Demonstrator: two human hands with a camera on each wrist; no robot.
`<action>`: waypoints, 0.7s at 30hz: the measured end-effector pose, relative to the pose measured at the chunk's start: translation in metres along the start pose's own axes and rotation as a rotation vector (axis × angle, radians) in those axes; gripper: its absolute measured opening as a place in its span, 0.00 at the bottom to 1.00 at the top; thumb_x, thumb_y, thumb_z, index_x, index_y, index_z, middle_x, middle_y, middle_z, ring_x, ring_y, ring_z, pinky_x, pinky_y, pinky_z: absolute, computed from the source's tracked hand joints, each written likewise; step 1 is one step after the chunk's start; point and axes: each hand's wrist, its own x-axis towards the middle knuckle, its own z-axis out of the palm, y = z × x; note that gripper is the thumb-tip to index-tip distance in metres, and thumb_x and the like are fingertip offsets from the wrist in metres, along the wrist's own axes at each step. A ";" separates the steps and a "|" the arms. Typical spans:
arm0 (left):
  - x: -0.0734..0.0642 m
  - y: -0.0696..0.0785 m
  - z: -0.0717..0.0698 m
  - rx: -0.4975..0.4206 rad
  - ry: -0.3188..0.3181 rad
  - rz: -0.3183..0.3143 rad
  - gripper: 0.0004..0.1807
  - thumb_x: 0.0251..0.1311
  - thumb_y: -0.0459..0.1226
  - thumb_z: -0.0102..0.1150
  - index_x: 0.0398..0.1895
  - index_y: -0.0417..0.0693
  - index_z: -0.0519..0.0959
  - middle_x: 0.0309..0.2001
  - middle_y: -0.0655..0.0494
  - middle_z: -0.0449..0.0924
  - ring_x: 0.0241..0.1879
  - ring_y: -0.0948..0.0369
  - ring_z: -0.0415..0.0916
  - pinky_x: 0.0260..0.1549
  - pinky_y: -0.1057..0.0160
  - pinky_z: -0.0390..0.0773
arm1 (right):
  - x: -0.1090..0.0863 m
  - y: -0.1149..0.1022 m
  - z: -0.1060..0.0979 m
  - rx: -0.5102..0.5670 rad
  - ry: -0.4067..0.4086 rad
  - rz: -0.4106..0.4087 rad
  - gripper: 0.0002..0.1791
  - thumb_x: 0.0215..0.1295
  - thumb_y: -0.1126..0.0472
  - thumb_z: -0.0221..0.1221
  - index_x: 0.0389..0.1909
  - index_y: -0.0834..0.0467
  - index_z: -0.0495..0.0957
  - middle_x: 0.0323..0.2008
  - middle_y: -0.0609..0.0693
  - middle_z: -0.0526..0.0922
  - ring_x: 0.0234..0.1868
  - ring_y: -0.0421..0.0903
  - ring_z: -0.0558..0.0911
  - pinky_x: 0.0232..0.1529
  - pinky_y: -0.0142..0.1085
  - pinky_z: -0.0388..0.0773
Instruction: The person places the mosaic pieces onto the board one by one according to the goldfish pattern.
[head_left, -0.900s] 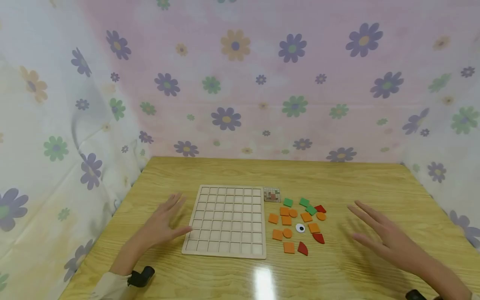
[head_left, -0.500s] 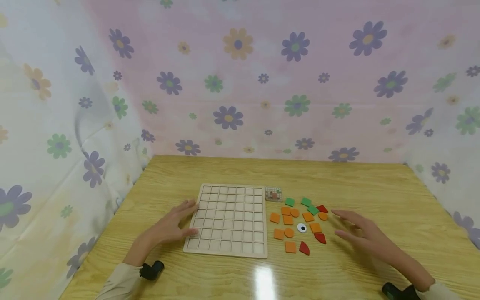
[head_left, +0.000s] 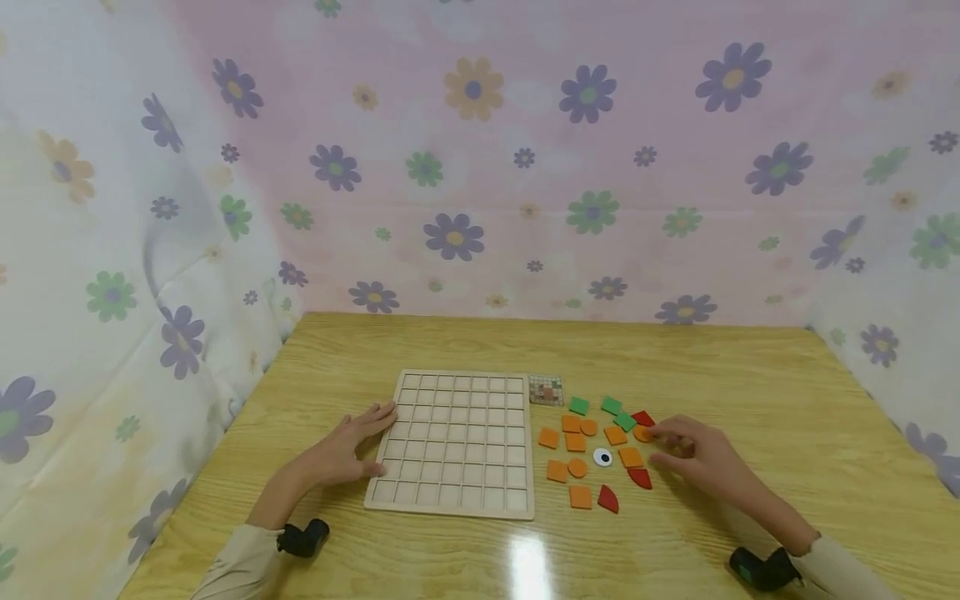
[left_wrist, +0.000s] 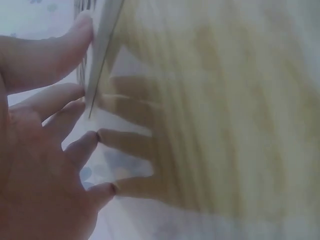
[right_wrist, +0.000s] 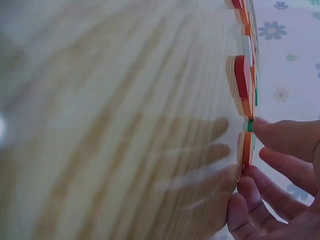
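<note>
A wooden grid board (head_left: 457,510) lies flat on the table at the middle left, its square cells bare. My left hand (head_left: 343,450) rests at the board's left edge, fingertips and thumb on its rim (left_wrist: 100,45). Right of the board my right hand (head_left: 701,454) reaches in low, fingertips right at an orange disc (head_left: 642,433), thumb apart from them. In the right wrist view the fingertips lie beside an orange piece (right_wrist: 247,148). Close by are a red quarter-circle (head_left: 640,478), a green square (head_left: 625,422) and a white eye piece (head_left: 602,457).
Several orange squares (head_left: 581,497), more discs (head_left: 577,468) and another red quarter-circle (head_left: 608,499) lie scattered between board and right hand. A small pattern card (head_left: 546,390) sits at the board's far right corner. A flowered cloth (head_left: 525,208) stands behind the wooden table (head_left: 675,358).
My left hand has moved right onto the board's edge. My right hand has come left and down to the orange disc, its fingers bending more. The pieces have stayed in place.
</note>
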 end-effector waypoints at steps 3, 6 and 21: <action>-0.002 -0.001 -0.003 -0.031 -0.023 -0.013 0.47 0.54 0.47 0.65 0.73 0.40 0.53 0.74 0.45 0.44 0.72 0.43 0.38 0.63 0.33 0.33 | 0.007 -0.001 0.001 -0.016 -0.010 -0.005 0.14 0.54 0.61 0.68 0.43 0.57 0.83 0.33 0.45 0.79 0.27 0.35 0.72 0.23 0.30 0.71; -0.003 -0.001 -0.005 -0.059 -0.037 -0.024 0.48 0.53 0.44 0.67 0.73 0.40 0.52 0.74 0.45 0.43 0.72 0.42 0.37 0.63 0.33 0.32 | 0.013 -0.002 0.003 -0.028 -0.003 -0.020 0.14 0.53 0.63 0.69 0.42 0.58 0.83 0.31 0.45 0.77 0.25 0.35 0.70 0.22 0.30 0.69; 0.000 0.004 -0.009 -0.113 -0.070 -0.003 0.48 0.54 0.43 0.66 0.73 0.37 0.50 0.74 0.41 0.41 0.71 0.41 0.34 0.61 0.32 0.29 | 0.024 0.005 0.011 -0.071 0.044 -0.099 0.09 0.48 0.70 0.69 0.31 0.57 0.84 0.29 0.44 0.79 0.23 0.32 0.70 0.21 0.29 0.71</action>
